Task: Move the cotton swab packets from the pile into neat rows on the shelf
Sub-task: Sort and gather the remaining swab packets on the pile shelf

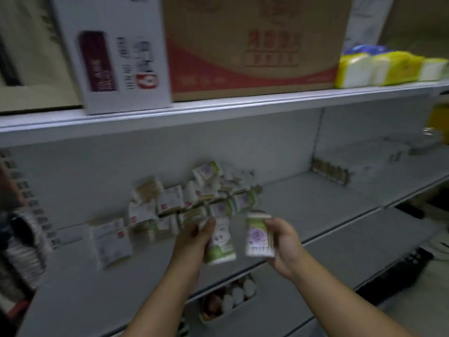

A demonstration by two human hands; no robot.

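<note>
Head view, blurred by motion. A person stands at a grey shelf [308, 210] with one cotton swab packet in each hand. Both packets are just above the shelf's front edge, near its middle. The pile [194, 198] of packets lies behind the hands, heaped against the back wall around the middle of the shelf. A few white packets [111, 242] sit apart toward the left end; whether they form a row is too blurred to tell.

The step in hand looks like carrying two packets from the pile to a placing spot. To do it well, turn both packets the same way, labels forward. Set them side by side and touching, squared to the front edge, on the bare stretch right of the pile. Putting one down at a time should stop either from tipping.

The left hand [192, 242] has its fingers curled round a green-and-white packet [222, 246], which leans slightly. The right hand [283, 244], palm turned inward, pinches a packet with a purple mark [257, 235] by its right side, roughly upright. The two packets are near each other, not touching. Both bare forearms reach up from the bottom edge of the picture.

On the upper shelf stand a cardboard box [255, 45] and a white carton [114, 57].
</note>
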